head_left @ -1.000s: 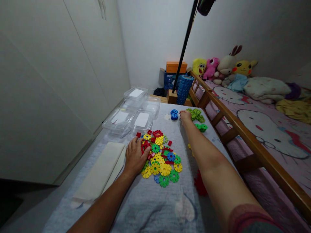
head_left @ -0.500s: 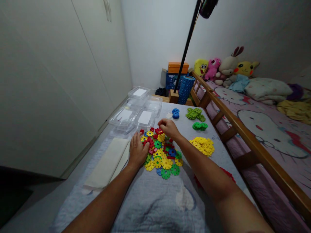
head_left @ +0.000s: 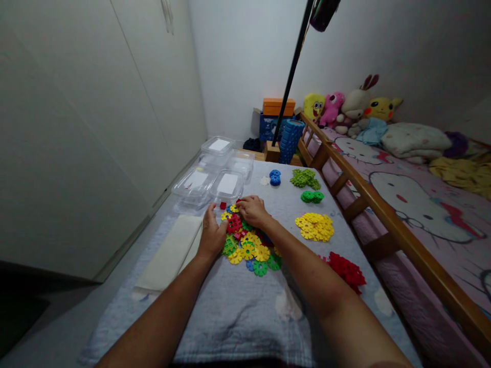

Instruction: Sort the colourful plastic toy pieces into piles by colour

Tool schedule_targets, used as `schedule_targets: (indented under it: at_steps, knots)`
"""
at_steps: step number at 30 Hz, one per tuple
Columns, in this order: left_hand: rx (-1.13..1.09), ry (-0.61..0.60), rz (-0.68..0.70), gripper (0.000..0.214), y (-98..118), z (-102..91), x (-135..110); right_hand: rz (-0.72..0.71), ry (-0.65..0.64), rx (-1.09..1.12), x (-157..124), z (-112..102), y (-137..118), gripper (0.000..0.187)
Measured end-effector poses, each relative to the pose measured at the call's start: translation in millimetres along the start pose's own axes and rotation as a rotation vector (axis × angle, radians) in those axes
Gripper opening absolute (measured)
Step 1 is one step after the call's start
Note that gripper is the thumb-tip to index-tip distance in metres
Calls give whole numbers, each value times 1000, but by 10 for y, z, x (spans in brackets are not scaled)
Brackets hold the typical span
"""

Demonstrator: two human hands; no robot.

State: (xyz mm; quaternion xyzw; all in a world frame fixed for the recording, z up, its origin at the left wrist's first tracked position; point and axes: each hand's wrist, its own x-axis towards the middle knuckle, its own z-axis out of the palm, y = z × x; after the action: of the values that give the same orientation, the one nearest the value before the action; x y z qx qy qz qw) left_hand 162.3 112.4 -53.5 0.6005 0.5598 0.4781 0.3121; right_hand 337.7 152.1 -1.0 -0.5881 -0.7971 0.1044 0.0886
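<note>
A mixed pile of plastic building pieces (head_left: 248,250) lies on the cloth in front of me, with yellow, green and blue notched discs and red square pieces. At its left edge my left hand (head_left: 213,235) rests open, thumb apart from the fingers. My right hand (head_left: 253,210) reaches over the far side of the pile, fingers curled together at a small red piece (head_left: 238,201); the fingertips partly hide it. A loose red square piece (head_left: 223,205) lies between the two hands. My right forearm covers the pile's right side.
Sorted groups lie on the right: blue discs (head_left: 275,177), light green pieces (head_left: 304,178), green discs (head_left: 312,197), yellow discs (head_left: 315,227) and red pieces (head_left: 347,271). Clear plastic boxes (head_left: 194,185) stand back left, near a folded cream cloth (head_left: 169,253). A wooden bed rail (head_left: 368,217) borders the right.
My right hand has moved left and slightly nearer, from the red pieces at the pile's back to the small red piece. My left hand's fingers have lifted off the pile's edge slightly.
</note>
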Motion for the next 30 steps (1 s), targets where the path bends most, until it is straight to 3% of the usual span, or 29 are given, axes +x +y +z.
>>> schedule_targets:
  at_steps: [5,10,16,20,25,30]
  knots:
    - [48,-17,57,60,7,-12,20,18,92,59,-76,-81,-34,34]
    - [-4,1,108,39,34,-45,48,-17,202,249,-363,-365,37,20]
    - [-169,-57,36,29,112,-96,31,91,237,495,-1180,-791,438,5]
    - [-244,-63,12,20,140,-97,14,226,301,512,-1816,-939,765,20]
    - [-261,-63,-9,16,142,-110,4,327,251,428,-2489,-919,1029,18]
    - [-291,-68,-55,12,122,-96,-3,349,230,343,-2864,-769,1038,19]
